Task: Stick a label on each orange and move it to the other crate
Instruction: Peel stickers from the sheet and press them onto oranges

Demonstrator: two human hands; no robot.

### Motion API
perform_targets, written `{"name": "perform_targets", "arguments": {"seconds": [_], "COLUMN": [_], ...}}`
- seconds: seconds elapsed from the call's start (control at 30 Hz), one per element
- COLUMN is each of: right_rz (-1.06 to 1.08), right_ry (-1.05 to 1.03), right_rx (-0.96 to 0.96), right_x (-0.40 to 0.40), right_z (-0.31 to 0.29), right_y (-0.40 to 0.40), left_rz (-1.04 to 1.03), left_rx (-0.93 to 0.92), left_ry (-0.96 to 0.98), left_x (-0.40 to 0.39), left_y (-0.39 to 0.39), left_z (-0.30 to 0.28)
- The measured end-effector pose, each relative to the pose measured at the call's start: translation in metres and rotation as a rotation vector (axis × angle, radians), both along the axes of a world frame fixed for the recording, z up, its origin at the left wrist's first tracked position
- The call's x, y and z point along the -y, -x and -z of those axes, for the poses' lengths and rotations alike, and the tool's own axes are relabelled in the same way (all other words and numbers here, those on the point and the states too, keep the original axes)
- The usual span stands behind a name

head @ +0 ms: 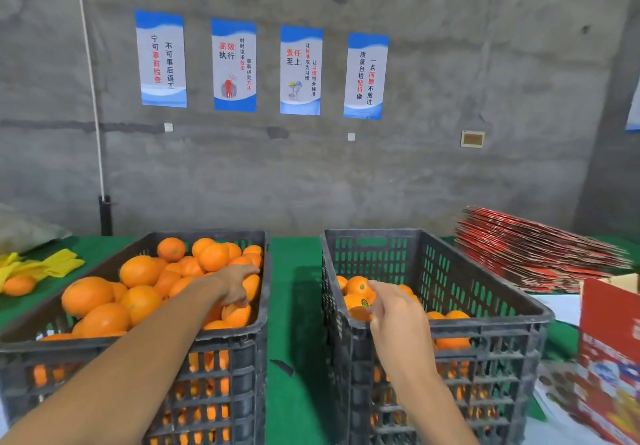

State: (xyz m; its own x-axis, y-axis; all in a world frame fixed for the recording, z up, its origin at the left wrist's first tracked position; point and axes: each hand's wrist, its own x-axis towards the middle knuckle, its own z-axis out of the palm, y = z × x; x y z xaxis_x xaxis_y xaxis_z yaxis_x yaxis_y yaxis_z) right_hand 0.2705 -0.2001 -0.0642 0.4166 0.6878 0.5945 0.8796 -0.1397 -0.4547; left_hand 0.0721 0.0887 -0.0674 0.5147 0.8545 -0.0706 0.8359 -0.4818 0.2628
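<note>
Head view: left hand (235, 287) curls onto an orange (239, 314) in the full left crate (221, 344); right hand (394, 309), fingers loose, hovers over labelled fruit in the right crate (485, 335), rightward.

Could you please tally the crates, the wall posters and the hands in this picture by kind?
Crates: 2, the left crate piled with oranges and the right crate partly filled.
Blue and white posters on the wall: 4, the first at the left.
Hands: 2, the left hand and the right hand, one in each crate.
Total: 8.
</note>
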Motion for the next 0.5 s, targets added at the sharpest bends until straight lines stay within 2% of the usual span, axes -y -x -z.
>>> {"name": "perform_targets", "arguments": {"seconds": [0.17,0.23,0.3,0.37,0.5], "right_rz": [-0.014,-0.011,-0.025,-0.048,-0.239], "right_ry": [-0.033,-0.058,-0.095,-0.123,-0.315], "right_rx": [-0.013,-0.004,0.019,0.081,0.335], "right_x": [-0.003,-0.003,-0.002,-0.001,-0.001], "right_z": [0.004,0.007,0.011,0.015,0.032], "right_y": [-0.001,-0.002,-0.002,0.001,0.019], "left_rz": [0.039,0.038,0.044,0.051,0.169], "left_rx": [0.003,0.085,0.286,0.564,1.065], "left_ry": [-0.132,-0.193,-0.292,-0.324,-0.192], "left_x": [0.002,0.011,0.027,0.054,0.133], "left_y": [0.002,0.006,0.011,0.019,0.031], "left_z": [-0.003,-0.011,-0.023,-0.035,-0.038]}}
